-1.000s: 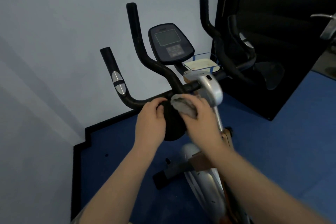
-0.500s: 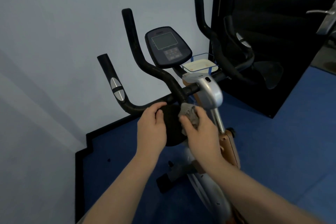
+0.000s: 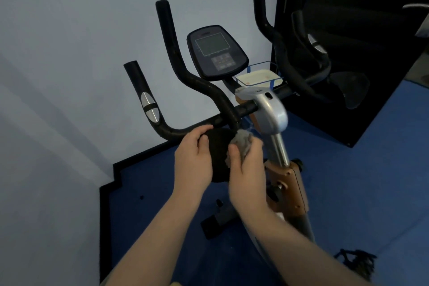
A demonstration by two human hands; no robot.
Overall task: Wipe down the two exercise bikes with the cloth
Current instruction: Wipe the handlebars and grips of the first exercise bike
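Below handlebar | right hand (image 3: 247,170) blurred, gripping cloth (image 3: 241,141) | pad (image 3: 217,153) half hidden

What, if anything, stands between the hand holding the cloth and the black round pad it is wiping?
Nothing visible. The right hand presses the grey cloth straight against the black round pad, while the left hand grips the pad's other edge, clear of the cloth.

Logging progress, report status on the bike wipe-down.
Left hand grips round black pad. Right hand holds crumpled grey cloth against pad. Nothing blocking.
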